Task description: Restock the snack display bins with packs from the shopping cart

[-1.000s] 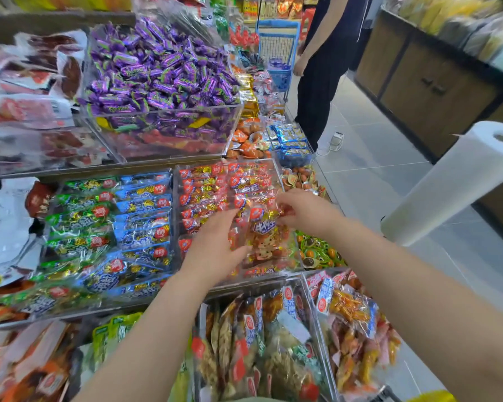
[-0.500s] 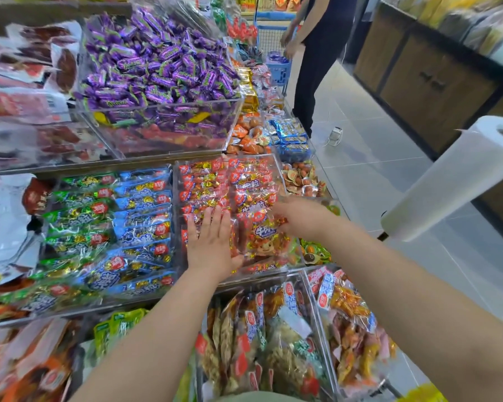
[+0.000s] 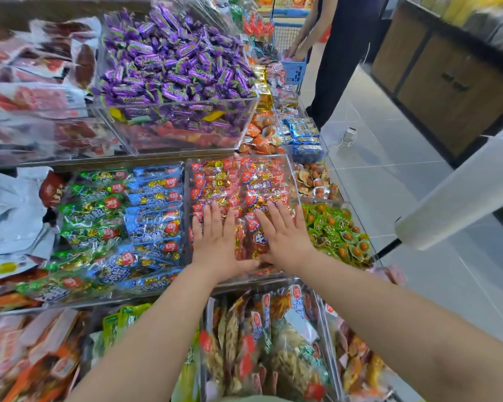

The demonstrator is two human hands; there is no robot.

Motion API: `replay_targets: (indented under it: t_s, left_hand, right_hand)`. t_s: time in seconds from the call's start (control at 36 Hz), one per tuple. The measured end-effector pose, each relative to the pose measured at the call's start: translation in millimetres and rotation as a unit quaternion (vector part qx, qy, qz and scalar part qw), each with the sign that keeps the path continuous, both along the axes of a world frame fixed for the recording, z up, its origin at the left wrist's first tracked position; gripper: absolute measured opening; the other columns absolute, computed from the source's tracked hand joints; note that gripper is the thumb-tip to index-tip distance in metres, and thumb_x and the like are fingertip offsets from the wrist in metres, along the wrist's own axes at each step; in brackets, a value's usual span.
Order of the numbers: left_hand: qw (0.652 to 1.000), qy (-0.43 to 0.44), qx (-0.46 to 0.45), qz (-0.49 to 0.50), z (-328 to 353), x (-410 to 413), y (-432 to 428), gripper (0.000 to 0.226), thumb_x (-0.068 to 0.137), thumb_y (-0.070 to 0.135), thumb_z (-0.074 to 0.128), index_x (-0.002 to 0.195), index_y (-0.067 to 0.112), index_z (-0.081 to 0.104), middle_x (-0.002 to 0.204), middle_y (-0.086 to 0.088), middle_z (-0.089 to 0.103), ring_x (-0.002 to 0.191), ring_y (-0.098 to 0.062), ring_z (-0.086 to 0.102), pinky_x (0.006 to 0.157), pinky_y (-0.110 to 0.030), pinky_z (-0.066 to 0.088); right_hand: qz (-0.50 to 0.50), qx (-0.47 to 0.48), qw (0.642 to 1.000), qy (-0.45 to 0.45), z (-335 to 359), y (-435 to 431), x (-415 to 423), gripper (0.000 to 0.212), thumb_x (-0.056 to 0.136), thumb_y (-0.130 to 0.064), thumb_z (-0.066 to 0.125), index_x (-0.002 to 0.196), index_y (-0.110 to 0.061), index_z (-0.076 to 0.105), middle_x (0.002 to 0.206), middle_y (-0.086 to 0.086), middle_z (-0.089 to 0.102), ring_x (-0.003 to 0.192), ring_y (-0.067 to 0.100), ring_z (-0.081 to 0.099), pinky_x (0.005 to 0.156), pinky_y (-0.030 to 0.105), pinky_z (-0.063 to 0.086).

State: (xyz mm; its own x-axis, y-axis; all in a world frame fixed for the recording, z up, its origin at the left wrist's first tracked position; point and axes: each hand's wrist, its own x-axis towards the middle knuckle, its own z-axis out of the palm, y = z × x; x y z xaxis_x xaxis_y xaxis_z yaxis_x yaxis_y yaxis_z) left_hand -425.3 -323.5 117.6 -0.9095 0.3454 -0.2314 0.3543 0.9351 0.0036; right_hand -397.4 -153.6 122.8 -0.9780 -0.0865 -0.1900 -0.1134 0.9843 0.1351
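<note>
Pressing flat where they pinched a pack a second ago, the left hand point(image 3: 215, 242) and right hand point(image 3: 285, 236) now lie open, fingers straight, holding nothing, atop the red snack packs point(image 3: 244, 181) in the middle clear bin point(image 3: 186, 204), so that batch looks placed.

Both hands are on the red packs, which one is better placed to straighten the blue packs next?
Left, most likely. The left hand lies flat on the side of the red packs that borders the blue packs; the right hand presses the opposite side, by the green snack cups.
</note>
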Motion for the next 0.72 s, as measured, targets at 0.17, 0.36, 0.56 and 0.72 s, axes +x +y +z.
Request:
replay_targets:
  t_s: [0.17, 0.36, 0.56, 0.72]
  left_hand:
    - [0.999, -0.036, -0.002, -0.006, -8.1, -11.8, 1.2, 0.126, 0.068, 0.085, 0.048, 0.146, 0.022, -0.028, 0.128, -0.011, -0.061, 0.113, -0.026, -0.06, 0.089, -0.048, -0.039]
    - [0.998, -0.066, 0.002, -0.01, -12.9, -22.3, 3.9, 0.121, 0.071, 0.085, 0.041, 0.141, 0.024, -0.037, 0.113, -0.005, -0.071, 0.107, -0.024, -0.065, 0.081, -0.046, -0.045]
    - [0.994, -0.082, 0.07, -0.002, 0.7, -20.6, -0.6, 0.1, 0.079, 0.081, 0.035, 0.152, 0.031, -0.011, 0.157, -0.008, -0.028, 0.137, -0.026, -0.038, 0.101, -0.044, -0.029]
    - [0.974, -0.039, 0.217, 0.052, 24.0, -11.5, -6.3, 0.074, 0.092, 0.054, 0.049, 0.153, 0.029, 0.016, 0.163, -0.004, -0.001, 0.148, -0.024, -0.012, 0.118, -0.046, -0.005]
  right_hand:
    - [-0.057, 0.013, 0.998, -0.031, -13.9, -11.4, -18.7, 0.106, 0.082, -0.068, 0.049, 0.145, -0.027, -0.026, 0.154, 0.01, -0.027, 0.139, 0.032, -0.03, 0.094, 0.06, -0.03]
    - [-0.06, 0.02, 0.996, -0.058, -17.2, -8.4, -28.6, 0.107, 0.078, -0.075, 0.046, 0.144, -0.03, -0.026, 0.154, 0.008, -0.028, 0.131, 0.03, -0.041, 0.097, 0.059, -0.028]
    - [-0.019, 0.002, 0.996, -0.083, 0.9, 0.0, -17.8, 0.108, 0.077, -0.075, 0.045, 0.145, -0.028, -0.024, 0.152, 0.007, -0.032, 0.134, 0.029, -0.038, 0.106, 0.057, -0.022]
    - [-0.015, -0.036, 0.998, -0.043, 33.9, 11.1, -7.1, 0.094, 0.086, -0.068, 0.038, 0.149, -0.023, -0.015, 0.156, 0.007, -0.023, 0.138, 0.031, -0.031, 0.103, 0.053, -0.024]
